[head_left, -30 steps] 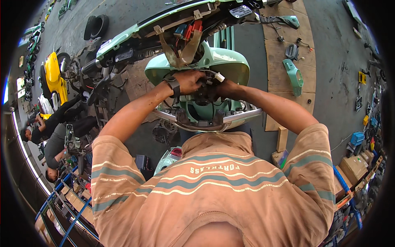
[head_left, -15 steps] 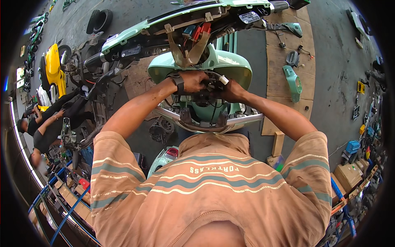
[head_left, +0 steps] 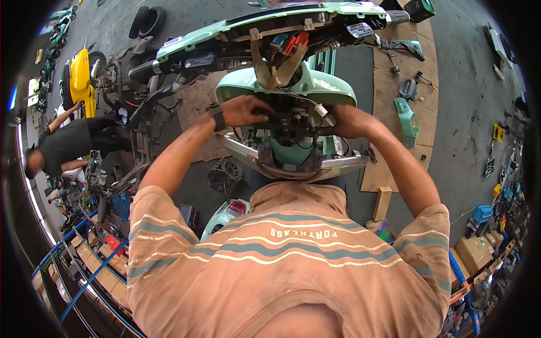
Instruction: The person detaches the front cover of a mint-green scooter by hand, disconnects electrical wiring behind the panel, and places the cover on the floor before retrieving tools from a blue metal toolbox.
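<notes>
A partly stripped, mint-green scooter front [head_left: 332, 84] stands before me. A dark mechanism [head_left: 288, 125] sits in the cavity behind its panel. At the mechanism's left side, my left hand [head_left: 243, 111] is open, fingers stretched toward it and holding nothing I can see. My right hand [head_left: 352, 121] is beside its right edge, thumb apart from the fingers; some fingertips are hidden. Close to that hand hangs a white connector [head_left: 321, 110] on a thin cable. Above both hands lies the handlebar cover [head_left: 225, 25], with red and blue connectors [head_left: 296, 41] exposed under it.
Cardboard [head_left: 394, 152] on the right carries a green trim piece [head_left: 407, 121] and loose parts. A wooden block [head_left: 382, 203] stands near its lower end. To the left are a yellow scooter [head_left: 82, 84] and another person [head_left: 67, 143]. A silver rail [head_left: 344, 163] crosses in front of me.
My hands have drawn apart from the dark mechanism, left hand to the left, right hand to the right. The view has shifted slightly. The person at left has reached toward the yellow scooter.
</notes>
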`<state>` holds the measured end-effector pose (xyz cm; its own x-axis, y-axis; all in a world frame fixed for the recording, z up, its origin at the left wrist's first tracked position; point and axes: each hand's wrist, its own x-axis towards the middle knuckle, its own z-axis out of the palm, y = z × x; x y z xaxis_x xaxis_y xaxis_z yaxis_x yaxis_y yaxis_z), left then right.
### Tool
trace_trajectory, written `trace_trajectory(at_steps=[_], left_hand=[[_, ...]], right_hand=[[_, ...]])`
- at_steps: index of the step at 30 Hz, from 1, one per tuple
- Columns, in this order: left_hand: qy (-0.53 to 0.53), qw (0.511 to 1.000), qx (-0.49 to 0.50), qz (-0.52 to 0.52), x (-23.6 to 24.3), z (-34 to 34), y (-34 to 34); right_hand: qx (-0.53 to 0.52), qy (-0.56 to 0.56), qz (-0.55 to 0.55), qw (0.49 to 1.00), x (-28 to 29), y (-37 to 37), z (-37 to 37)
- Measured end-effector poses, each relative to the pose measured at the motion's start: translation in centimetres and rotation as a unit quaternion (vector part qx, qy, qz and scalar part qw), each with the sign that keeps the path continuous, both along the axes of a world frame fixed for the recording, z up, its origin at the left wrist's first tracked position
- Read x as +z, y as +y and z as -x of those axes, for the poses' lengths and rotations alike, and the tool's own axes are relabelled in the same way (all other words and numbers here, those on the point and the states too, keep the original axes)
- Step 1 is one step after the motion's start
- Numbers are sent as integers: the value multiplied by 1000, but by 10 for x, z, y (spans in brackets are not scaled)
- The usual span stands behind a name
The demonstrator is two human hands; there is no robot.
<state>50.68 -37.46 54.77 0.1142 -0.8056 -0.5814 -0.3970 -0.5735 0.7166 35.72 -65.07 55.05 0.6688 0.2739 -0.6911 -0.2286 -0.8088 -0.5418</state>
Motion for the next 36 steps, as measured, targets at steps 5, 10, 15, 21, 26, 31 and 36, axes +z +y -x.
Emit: trace_trajectory(at_steps=[5,10,15,21,26,31,36], left_hand=[[-80,983,162,-13,-28,-6,77],[-190,946,257,46,-77,0,97],[-3,930,366,40,-101,-6,97],[77,913,399,37,-93,8,142],[170,890,397,149,-77,36,158],[45,919,343,187,-87,35,159],[89,924,211,308,-87,9,134]], right_hand=[[40,-71,34,996,67,60,-18],[65,30,-42,997,26,132,-35],[36,30,-61,997,-15,144,-58],[-213,253,-254,909,-54,177,-61],[-400,330,-316,795,-66,222,-70],[-387,208,-353,826,-79,233,-42],[-332,131,-328,875,-82,234,-20]])
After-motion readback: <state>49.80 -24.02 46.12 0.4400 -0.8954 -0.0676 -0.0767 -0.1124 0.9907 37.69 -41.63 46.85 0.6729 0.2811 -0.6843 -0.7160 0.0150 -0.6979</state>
